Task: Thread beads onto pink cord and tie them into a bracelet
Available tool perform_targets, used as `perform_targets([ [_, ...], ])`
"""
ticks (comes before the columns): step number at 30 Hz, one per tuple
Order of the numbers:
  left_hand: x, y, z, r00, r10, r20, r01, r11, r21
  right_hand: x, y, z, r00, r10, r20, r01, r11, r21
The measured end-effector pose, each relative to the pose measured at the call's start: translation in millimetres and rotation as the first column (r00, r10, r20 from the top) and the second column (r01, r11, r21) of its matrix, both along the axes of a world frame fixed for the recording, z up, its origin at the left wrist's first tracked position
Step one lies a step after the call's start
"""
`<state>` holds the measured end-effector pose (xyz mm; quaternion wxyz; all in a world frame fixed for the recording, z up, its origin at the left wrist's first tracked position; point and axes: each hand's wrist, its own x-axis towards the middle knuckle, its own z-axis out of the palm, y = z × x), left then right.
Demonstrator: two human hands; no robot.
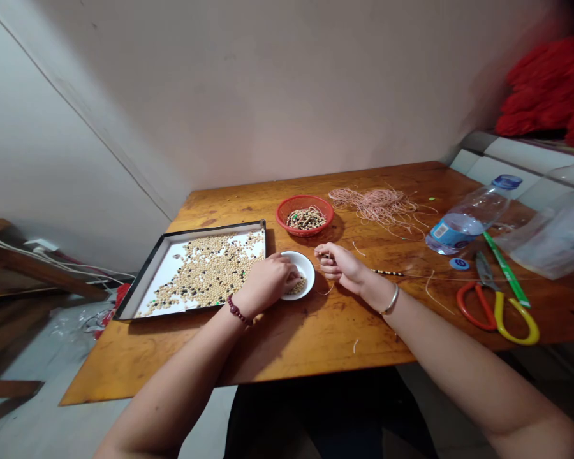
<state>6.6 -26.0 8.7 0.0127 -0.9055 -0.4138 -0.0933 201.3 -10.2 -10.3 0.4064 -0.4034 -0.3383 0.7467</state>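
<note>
Well, my left hand dips into the white bowl, covering its left part; I can't tell whether its fingertips grip a bead. My right hand, just right of the bowl, curls around part of a beaded string, the held section mostly hidden. The tray of beads lies left, the red basket on the far side. At right, the plastic bag is cut off.
</note>
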Motion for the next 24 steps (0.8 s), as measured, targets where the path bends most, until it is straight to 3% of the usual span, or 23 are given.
perform_targets([
  [8, 1.1, -0.8, 0.8, 1.000, -0.003, -0.014, 0.003, 1.000, -0.006, 0.5, 0.1, -1.3, 0.999, 0.030, 0.010, -0.030, 0.999, 0.021],
  [14, 1.2, -1.3, 0.4, 1.000, 0.001, 0.014, -0.001, 0.999, 0.042, -4.0, -2.5, 1.5, 0.991, -0.008, 0.136, -0.008, 0.994, 0.113],
  [19, 0.5, 2.6, -2.9, 0.975, 0.093, 0.200, -0.094, 0.996, -0.004, -7.0, 0.3, -2.1, 0.941, -0.103, 0.322, 0.016, 0.964, 0.264],
  [24, 0.5, 5.6, -2.6, 0.851, 0.132, 0.508, -0.035, 0.980, -0.196, -6.6, 2.1, -6.3, 0.846, -0.264, 0.463, -0.044, 0.832, 0.554],
])
